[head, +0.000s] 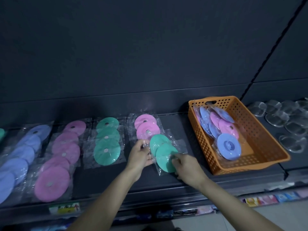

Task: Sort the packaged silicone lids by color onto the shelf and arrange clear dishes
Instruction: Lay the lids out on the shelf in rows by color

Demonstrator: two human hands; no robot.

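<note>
Two green packaged lids (162,151) lie overlapping on the dark shelf (181,127), just in front of a short row of pink lids (146,126). My left hand (140,155) pinches the clear wrapper at their left edge. My right hand (185,165) grips the nearer green lid at its right side. Further left lie a green row (107,142), a longer pink row (61,155) and a blue row (21,152). An orange basket (260,135) to the right holds several blue and pink packaged lids (221,130).
Several clear dishes (286,120) lie scattered on the shelf right of the basket. One more green lid (1,133) shows at the far left edge. Below the shelf's front edge, a lower shelf carries colourful packets (266,198). A dark back panel rises behind everything.
</note>
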